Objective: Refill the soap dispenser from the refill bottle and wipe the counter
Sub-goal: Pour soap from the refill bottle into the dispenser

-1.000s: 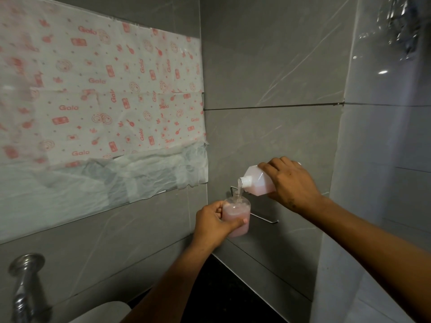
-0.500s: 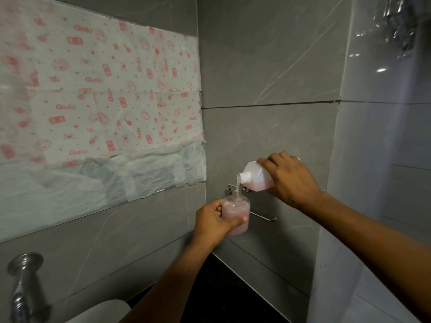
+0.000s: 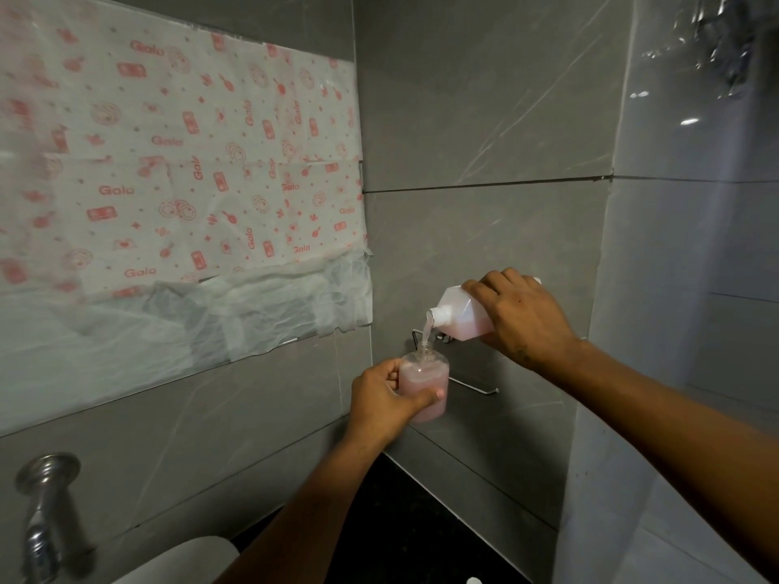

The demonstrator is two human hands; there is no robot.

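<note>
My left hand (image 3: 385, 400) grips a small clear soap dispenser bottle (image 3: 425, 379), held upright in the air and mostly full of pink liquid, its neck open with no pump on it. My right hand (image 3: 520, 314) holds a white refill bottle (image 3: 461, 316) tilted with its mouth down to the left, just above the dispenser's neck. A thin pink stream (image 3: 427, 335) runs from the refill bottle into the dispenser. The dark counter (image 3: 425, 528) lies below, largely hidden by my left forearm.
A metal wire holder (image 3: 472, 383) is fixed to the grey tiled wall behind the dispenser. A printed paper sheet (image 3: 181, 162) covers the mirror at left. A steel tap (image 3: 44, 516) and a white basin rim (image 3: 189, 560) sit at the lower left. A glossy panel (image 3: 691, 246) stands at right.
Both hands and bottles hold nearly the same pose while the pouring goes on. The refill bottle has lifted slightly and the view has shifted a little.
</note>
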